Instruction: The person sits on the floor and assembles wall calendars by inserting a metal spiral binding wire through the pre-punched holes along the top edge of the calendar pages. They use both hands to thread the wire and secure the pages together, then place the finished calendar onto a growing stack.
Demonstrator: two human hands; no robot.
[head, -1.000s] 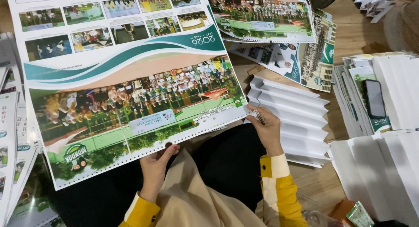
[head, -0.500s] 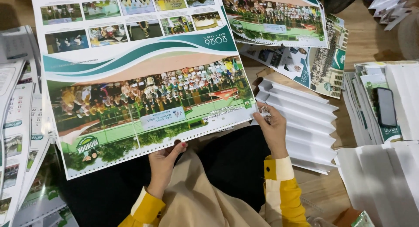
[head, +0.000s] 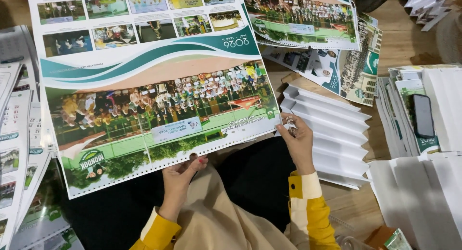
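both hands [head: 180, 175] pinch calendar sheet's [head: 144, 86] punched edge.

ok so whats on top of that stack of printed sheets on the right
A dark phone lies flat on the stack of printed sheets, with white paper overlapping its right side. What the phone and paper cover cannot be seen.

You have one screen here: a dark, blank phone [head: 423, 115], a slim upright rectangle, lying at the right on a green-and-white printed stack [head: 402, 110]. No packages, labels or signs stand out.
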